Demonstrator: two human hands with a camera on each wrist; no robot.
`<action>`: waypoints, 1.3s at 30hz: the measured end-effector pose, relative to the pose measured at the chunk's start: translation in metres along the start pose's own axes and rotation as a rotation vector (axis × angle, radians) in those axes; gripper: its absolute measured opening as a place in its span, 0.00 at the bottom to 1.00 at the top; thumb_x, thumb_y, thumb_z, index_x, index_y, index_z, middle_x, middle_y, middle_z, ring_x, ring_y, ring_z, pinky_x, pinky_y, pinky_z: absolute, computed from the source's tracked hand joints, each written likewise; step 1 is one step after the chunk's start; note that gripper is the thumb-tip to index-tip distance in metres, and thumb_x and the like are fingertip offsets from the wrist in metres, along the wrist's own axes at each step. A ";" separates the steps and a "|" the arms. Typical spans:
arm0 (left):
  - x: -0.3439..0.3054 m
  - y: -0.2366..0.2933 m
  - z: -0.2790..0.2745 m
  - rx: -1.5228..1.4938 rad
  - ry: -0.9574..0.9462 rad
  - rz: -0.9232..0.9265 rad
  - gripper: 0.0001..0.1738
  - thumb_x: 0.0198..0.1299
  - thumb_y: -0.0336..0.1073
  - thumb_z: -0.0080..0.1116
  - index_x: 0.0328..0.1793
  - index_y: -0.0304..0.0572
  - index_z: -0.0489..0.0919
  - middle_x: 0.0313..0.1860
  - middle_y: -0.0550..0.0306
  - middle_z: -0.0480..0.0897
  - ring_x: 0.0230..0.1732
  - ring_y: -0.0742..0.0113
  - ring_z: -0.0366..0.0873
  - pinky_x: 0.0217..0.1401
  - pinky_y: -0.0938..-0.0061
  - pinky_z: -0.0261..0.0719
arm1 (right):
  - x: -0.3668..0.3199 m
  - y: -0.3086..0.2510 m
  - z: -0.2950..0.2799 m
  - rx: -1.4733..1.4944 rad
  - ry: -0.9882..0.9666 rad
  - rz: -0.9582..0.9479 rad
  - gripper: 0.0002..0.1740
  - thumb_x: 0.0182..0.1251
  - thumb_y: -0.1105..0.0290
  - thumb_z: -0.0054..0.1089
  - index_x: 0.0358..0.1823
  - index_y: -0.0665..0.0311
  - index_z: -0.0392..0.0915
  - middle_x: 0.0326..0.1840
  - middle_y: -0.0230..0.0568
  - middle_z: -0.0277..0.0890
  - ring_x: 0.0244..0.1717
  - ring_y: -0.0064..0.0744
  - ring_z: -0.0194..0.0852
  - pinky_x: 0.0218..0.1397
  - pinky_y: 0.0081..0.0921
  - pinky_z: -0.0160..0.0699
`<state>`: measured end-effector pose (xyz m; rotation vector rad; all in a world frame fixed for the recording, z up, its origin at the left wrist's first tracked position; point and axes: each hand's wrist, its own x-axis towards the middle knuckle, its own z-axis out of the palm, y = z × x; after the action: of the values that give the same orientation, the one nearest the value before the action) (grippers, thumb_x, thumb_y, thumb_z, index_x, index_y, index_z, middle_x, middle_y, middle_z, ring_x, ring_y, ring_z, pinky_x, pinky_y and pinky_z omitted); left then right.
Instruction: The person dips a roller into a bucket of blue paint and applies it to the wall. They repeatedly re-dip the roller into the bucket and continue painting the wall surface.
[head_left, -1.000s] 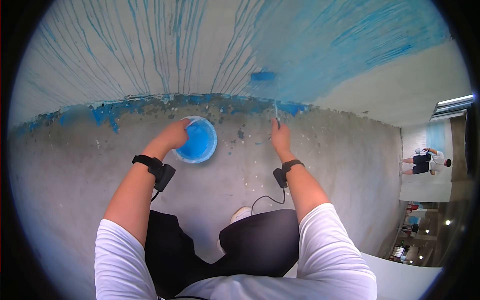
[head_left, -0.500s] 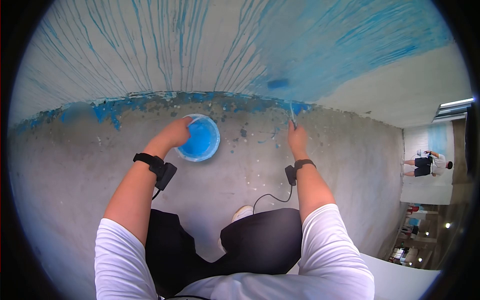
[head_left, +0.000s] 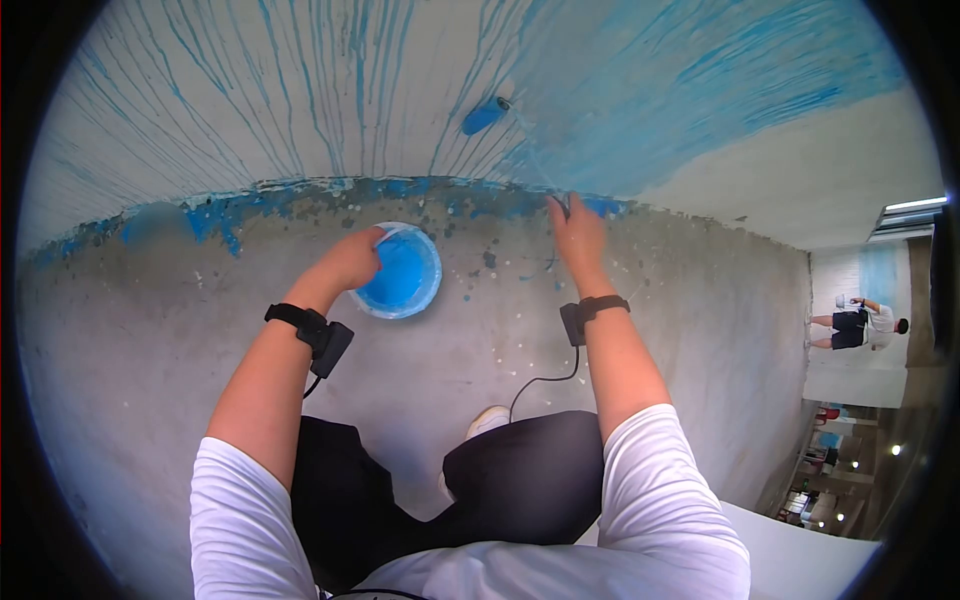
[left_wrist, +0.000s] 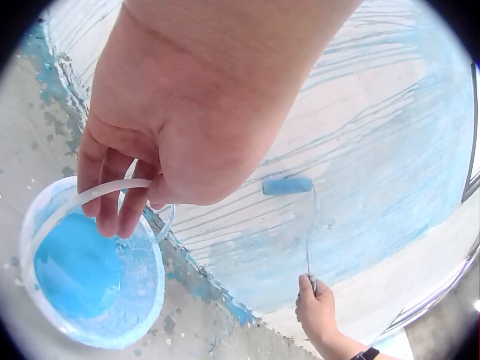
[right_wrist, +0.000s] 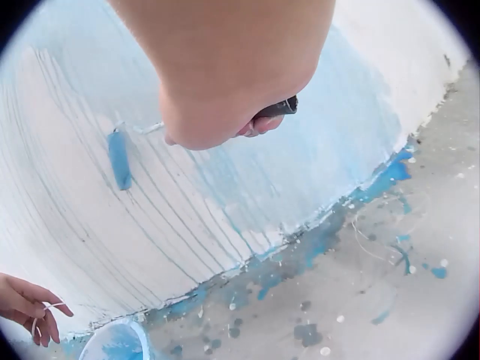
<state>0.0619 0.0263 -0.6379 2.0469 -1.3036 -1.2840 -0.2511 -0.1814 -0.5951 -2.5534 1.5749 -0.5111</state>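
Note:
The left hand (head_left: 352, 262) holds a white bucket (head_left: 436, 270) of blue paint by its handle; in the left wrist view the curled fingers hook the pale handle (left_wrist: 58, 213). The right hand (head_left: 582, 240) grips the dark handle (right_wrist: 279, 109) of a paint roller. Its blue roller head (head_left: 486, 116) is at the wall (head_left: 420, 100), over white surface with blue drips, left of the solid blue area. Whether the roller touches the wall cannot be told. Part of the roller's handle is hidden inside the right hand.
Blue paint splashes mark the grey floor (head_left: 250, 340) along the wall's base. A shoe (head_left: 487, 421) stands below the hands, and a cable hangs from the right wrist. Another person (head_left: 862, 326) is far off at the right, by another wall.
The roller first moved right and slightly down, then left and up across the wall, and is now tilted. The right hand shifted right, then slightly up. The left hand and bucket barely moved.

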 end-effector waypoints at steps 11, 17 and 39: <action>0.001 -0.001 0.001 -0.008 -0.007 -0.002 0.19 0.61 0.28 0.52 0.60 0.38 0.75 0.51 0.35 0.82 0.53 0.36 0.79 0.53 0.53 0.77 | -0.038 0.059 -0.001 -0.179 0.014 0.228 0.22 0.71 0.49 0.55 0.40 0.65 0.78 0.29 0.58 0.80 0.34 0.62 0.79 0.35 0.51 0.74; 0.002 -0.005 0.002 -0.002 -0.006 0.019 0.19 0.61 0.28 0.52 0.60 0.39 0.75 0.51 0.35 0.82 0.52 0.36 0.79 0.53 0.53 0.77 | -0.014 0.007 0.001 -0.104 0.039 0.018 0.22 0.70 0.49 0.56 0.38 0.64 0.75 0.25 0.55 0.79 0.30 0.61 0.79 0.31 0.52 0.74; 0.005 -0.004 0.004 0.088 0.007 0.078 0.22 0.66 0.26 0.41 0.65 0.40 0.73 0.38 0.51 0.84 0.33 0.61 0.82 0.39 0.66 0.79 | -0.014 0.018 -0.010 0.054 0.088 0.117 0.24 0.71 0.47 0.54 0.40 0.65 0.77 0.29 0.58 0.79 0.33 0.65 0.78 0.33 0.52 0.73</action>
<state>0.0612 0.0245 -0.6449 2.0346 -1.4461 -1.2047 -0.2759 -0.1761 -0.5933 -2.4128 1.7021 -0.6522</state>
